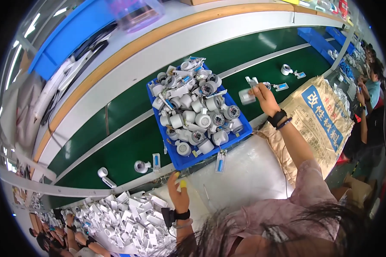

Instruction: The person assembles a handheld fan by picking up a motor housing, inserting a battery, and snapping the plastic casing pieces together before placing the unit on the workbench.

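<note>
My right hand (pixel 265 99) is raised over the green conveyor belt, to the right of a blue bin. Its fingers close on a white plastic device part (pixel 247 97), blurred by motion. My left hand (pixel 179 192) hovers near the bin's front edge, yellow covers on two fingertips; thumb and finger are apart with nothing between them. The blue bin (pixel 185 162) is heaped with white and grey round-headed device parts (pixel 203 121), some with small blue cells and wires. One part with a blue cell (pixel 220 161) hangs at the bin's front rim.
White plastic pieces (pixel 128 218) lie piled at lower left. A printed brown sack (pixel 317 115) stands at right, beside clear plastic sheeting (pixel 248 171). Loose device parts (pixel 142 166) rest on the green belt (pixel 128 107). Other people (pixel 375 81) sit at far right and lower left.
</note>
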The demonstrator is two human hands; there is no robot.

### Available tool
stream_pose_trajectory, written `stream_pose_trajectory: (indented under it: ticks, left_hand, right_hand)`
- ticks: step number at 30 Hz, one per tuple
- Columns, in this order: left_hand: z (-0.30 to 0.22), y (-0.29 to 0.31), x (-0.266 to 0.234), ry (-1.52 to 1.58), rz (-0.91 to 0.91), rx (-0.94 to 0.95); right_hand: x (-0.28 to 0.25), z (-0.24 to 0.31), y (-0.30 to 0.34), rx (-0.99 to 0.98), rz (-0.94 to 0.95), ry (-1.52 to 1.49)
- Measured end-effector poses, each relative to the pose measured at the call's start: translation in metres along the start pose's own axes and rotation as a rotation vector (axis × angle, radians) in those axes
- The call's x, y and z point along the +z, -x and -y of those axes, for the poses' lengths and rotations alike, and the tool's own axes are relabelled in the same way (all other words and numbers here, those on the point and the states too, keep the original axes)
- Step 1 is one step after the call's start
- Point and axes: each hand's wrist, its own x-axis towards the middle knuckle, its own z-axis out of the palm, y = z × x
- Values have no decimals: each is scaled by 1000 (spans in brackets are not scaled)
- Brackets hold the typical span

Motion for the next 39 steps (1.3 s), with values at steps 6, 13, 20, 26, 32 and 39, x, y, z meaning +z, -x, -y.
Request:
stream_pose_trajectory:
  ticks: [6,13,20,26,32,39]
  left_hand:
    - [-64,25,44,339,359,157]
    - [-106,70,28,662,575,16]
    - [-132,74,-42,469,745,-103]
    - [-129,76,-52,301,839,-17]
    - [-118,79,-51,484,779,-228]
    - [-114,82,-35,327,522,-94]
  right_hand:
    - [3,110,104,277,363,-566]
    - [52,170,215,336,804,-871]
    - [38,182,211,326,1269,-715]
    - [44,169,217,389,1514,-613]
    - [56,167,233,154,1296,-451]
    - [69,171,248,162,957,-279]
